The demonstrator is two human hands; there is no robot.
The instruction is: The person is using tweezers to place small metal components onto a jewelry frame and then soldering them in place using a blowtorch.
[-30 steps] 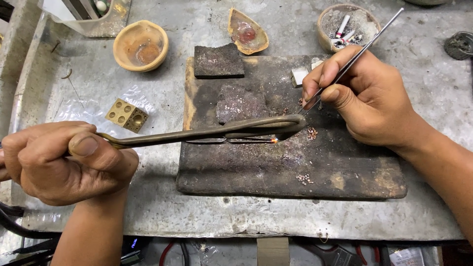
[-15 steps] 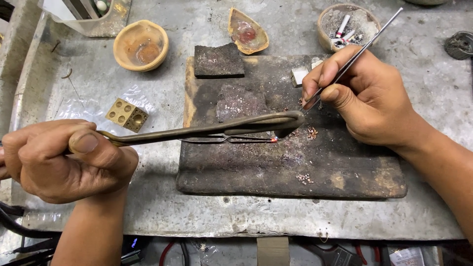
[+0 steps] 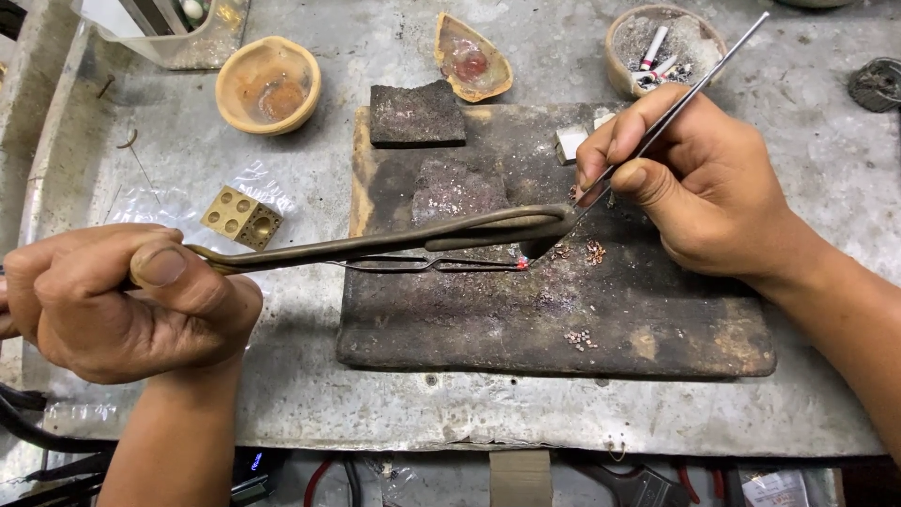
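Your left hand [image 3: 122,300] is curled tight around the handle end of a long bronze-coloured blowpipe [image 3: 375,242], thumb pressed flat on top. The pipe is smooth and dull, it widens into a flattened loop near its far end and tapers to a dark tip just above a tiny glowing red spot [image 3: 522,265]. Beneath the pipe lies a thin pair of wire tweezers [image 3: 432,266], its points touching that spot.

Your right hand [image 3: 690,178] pinches a slim steel rod [image 3: 694,80] between thumb and first two fingers, pen-style; the rod's upper end points up and to the right, its lower end comes down just beside the pipe's tip.

All this sits on a charred slab [image 3: 648,329], dark, pitted and crusted, with worn, rounded edges and a rusty left rim. Small clusters of coppery beads [image 3: 594,251] lie near the glowing spot, and another cluster [image 3: 580,338] lies lower down, well apart. A smaller rough charcoal block [image 3: 417,114] rests at the slab's upper left corner.

The scratched grey metal surface [image 3: 310,394] has open room in front of the slab and to its left, where a brass cube with round dimples [image 3: 241,217] stands. Along the back edge sit a round clay bowl [image 3: 268,84], a broken shell-shaped dish [image 3: 472,56] and a cup of ash with small sticks [image 3: 664,47].
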